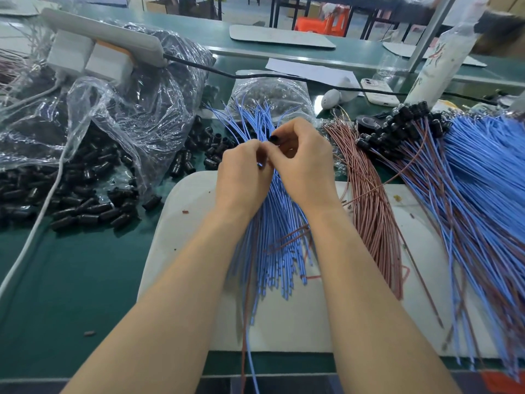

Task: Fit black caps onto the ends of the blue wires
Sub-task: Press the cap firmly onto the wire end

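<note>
1. At the near edge, both forearms reach in over a white mat (284, 322) on the green table (71, 280). A bare stretch of table lies at near left, crossed only by a white cable (37, 223).
2. The blue wires (272, 237) lie fanned across the mat between the forearms. Their cut ends point toward the person and their far ends spread out beyond the hands.
3. Above that fan, the left hand (241, 177) has its fingers curled tight, pinching one of the wires. The right hand (306, 166) touches it fingertip to fingertip and pinches a black cap (273, 138) between thumb and forefinger.
4. Just right of the hands lies a sheaf of brown wires (372, 217). Beyond it a large capped bundle (483, 180) of blue and brown wires crowds the mat's right edge.
5. To the left, loose caps (85, 211) spill from a clear plastic bag (127, 109) up to the mat's left edge.
6. Farther back stand a phone (379, 92) and a printed bottle (443, 61). The bottle's markings are too blurred to read.
</note>
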The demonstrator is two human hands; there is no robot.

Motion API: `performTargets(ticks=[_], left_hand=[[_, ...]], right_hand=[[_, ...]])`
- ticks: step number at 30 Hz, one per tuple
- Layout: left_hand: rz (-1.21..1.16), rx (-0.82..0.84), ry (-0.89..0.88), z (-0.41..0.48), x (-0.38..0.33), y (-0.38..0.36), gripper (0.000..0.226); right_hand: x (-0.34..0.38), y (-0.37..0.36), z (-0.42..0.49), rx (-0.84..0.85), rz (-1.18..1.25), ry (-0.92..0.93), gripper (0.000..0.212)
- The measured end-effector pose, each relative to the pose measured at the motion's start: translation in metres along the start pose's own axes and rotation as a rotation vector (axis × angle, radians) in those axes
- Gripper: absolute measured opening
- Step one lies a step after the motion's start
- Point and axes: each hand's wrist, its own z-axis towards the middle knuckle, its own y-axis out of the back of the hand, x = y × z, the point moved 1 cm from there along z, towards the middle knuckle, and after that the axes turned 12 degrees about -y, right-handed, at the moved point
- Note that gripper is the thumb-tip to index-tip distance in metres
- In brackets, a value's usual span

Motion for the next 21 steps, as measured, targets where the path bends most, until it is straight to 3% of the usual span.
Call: performTargets(ticks=[6, 14, 19, 21], left_hand=[[-0.042, -0.029, 0.043, 0.0, -0.003, 0.001, 0.02], [-0.107, -0.044, -0.038, -0.001, 0.001, 0.004, 0.024], [-0.122, -0.058, -0.046, 0.001, 0.005, 0.003, 0.015], [-0.153, -0.065, -0.035, 0.001, 0.005, 0.002, 0.012]], right_hand=[[0.002, 0.0, -0.002, 0.052, -0.014, 0.018, 0.013], [0.005, 0.003, -0.004, 0.116, -0.004, 0.011, 0.015], [0.004, 0.008, -0.001, 0.168, 0.016, -0.026, 0.014], [-0.002, 0.018, 0.005, 0.103, 0.074, -0.088, 0.012]])
